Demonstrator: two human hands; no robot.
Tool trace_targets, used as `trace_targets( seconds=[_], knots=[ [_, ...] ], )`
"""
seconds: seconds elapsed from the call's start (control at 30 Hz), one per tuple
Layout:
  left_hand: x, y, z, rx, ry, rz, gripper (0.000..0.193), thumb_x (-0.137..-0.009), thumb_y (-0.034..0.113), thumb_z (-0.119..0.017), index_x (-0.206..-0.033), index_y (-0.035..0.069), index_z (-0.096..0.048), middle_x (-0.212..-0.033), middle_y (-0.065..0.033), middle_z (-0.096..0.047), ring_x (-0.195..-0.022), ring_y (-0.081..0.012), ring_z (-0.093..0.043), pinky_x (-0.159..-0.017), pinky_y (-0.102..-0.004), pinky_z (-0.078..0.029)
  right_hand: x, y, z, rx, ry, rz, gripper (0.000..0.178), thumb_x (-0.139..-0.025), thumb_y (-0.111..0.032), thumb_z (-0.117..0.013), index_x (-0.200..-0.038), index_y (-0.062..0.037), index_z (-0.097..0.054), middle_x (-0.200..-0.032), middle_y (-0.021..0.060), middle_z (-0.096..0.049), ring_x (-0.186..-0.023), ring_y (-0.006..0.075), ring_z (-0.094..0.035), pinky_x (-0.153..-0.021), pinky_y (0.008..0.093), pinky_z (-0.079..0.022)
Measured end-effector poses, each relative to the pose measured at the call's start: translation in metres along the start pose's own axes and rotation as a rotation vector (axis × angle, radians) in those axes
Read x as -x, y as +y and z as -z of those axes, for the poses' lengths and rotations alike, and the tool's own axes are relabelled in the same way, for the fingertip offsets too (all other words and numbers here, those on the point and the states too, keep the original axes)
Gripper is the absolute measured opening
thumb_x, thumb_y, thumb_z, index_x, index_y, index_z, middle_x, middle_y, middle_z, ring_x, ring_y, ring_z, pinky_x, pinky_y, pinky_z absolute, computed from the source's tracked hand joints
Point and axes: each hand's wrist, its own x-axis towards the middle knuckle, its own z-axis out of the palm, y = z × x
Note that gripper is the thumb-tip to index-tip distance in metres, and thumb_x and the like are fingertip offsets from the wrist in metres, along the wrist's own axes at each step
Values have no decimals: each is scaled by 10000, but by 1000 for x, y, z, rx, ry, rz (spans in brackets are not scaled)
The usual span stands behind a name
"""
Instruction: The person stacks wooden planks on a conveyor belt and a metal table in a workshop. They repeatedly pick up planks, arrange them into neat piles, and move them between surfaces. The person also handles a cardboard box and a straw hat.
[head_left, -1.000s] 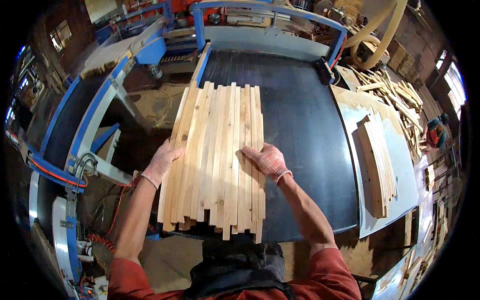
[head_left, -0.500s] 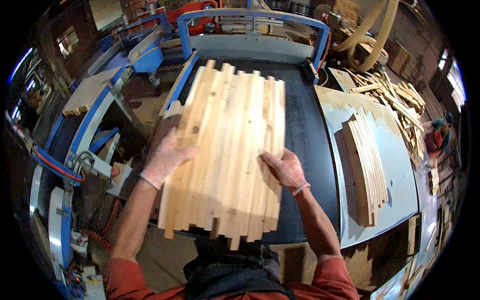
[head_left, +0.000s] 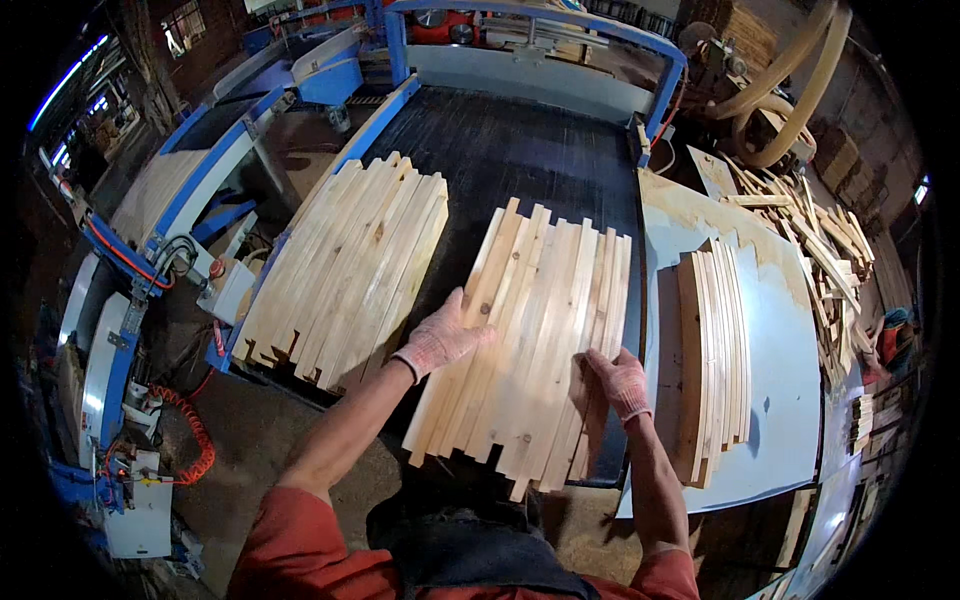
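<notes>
A flat bundle of pale wooden strips [head_left: 535,340] with uneven ends sits at the near end of the black conveyor belt [head_left: 500,135]. My left hand [head_left: 442,335], in a pinkish knit glove, grips its left edge with the thumb on top. Along the right edge, my gloved right hand [head_left: 620,383] clamps the same bundle, thumb over the outer strips. Whether the bundle's underside touches the belt is hidden. A second bundle of wooden strips [head_left: 350,260] lies on the belt to the left, apart from the one I hold.
A blue metal frame [head_left: 540,12] spans the belt's far end. On the right, a pale table [head_left: 785,360] carries a stack of strips [head_left: 722,350], with scrap wood [head_left: 805,225] heaped beyond. A red coiled hose [head_left: 192,435] hangs at left. Another person [head_left: 888,340] is at far right.
The bundle in my hands has moved right and lower, over the right part of the belt. The second bundle, mostly hidden before, now shows fully at left. The view has shifted too.
</notes>
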Motion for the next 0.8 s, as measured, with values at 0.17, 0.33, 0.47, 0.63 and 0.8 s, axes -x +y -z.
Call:
trace_targets(
  seconds=[0.17,0.33,0.47,0.63,0.8],
  knots=[
    [39,91,18,-281,96,-281,898,-882,369,-796,-1577,-35,-397,-1581,-310,-458,-1499,-429,-424,-1250,-486,-345,-16,-30,-28,186,-42,-171,644,-887,-607,-694,-1214,-53,-720,-1151,120,-785,-1028,286,-753,-925,401,-585],
    [38,70,-7,-300,219,-242,775,-883,239,-775,-1541,-28,-464,-1597,-265,-472,-1514,-404,-422,-1266,-478,-339,-43,-50,-36,108,-150,31,840,-925,-621,-700,-1450,18,-553,-1385,257,-673,-1316,380,-640,-1089,442,-506],
    [42,45,-39,-342,166,-405,702,-875,191,-789,-1488,-32,-528,-1579,-267,-494,-1503,-399,-442,-1264,-465,-350,-40,-20,54,241,215,207,774,-941,-510,-736,-1507,-24,-528,-1469,267,-569,-1367,403,-552,-1143,438,-456],
    [62,77,-65,-414,115,-502,626,-811,184,-820,-1385,19,-635,-1472,-221,-596,-1425,-382,-526,-1235,-468,-390,-71,101,259,418,832,-42,874,-888,-571,-728,-1493,29,-532,-1286,291,-683,-1165,438,-669,-1038,478,-527],
    [72,111,-99,-411,-7,-583,648,-835,277,-815,-1390,0,-629,-1477,-239,-587,-1430,-394,-516,-1245,-488,-367,-86,139,286,531,577,-363,988,-903,-834,-510,-1210,79,-730,-1195,332,-720,-1205,449,-675,-1051,512,-501]
  ],
)
